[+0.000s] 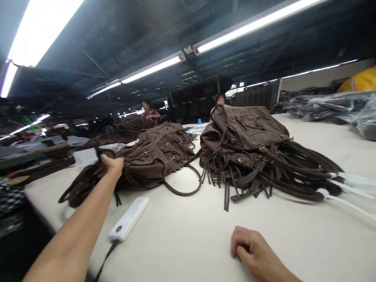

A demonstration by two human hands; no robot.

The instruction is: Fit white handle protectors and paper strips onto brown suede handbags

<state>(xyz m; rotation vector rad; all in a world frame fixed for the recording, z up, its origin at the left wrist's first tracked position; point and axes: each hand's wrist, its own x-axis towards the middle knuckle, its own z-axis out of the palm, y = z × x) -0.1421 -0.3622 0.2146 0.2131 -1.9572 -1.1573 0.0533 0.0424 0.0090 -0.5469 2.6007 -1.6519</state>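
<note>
My left hand grips a bunch of dark brown straps from the fringe of a brown suede-like bag with brass fittings, lying on the cream table. A looped bag handle lies beside that hand. My right hand rests on the tabletop with curled fingers, holding nothing. A larger heap of fringed brown bags lies ahead of it. Nearer my left forearm sits a white power bank with a black cable.
Two co-workers stand beyond the table, near a stack of brown bags. Plastic-wrapped goods lie at the far right. White cords extend from the heap. The table's edge runs along the lower left.
</note>
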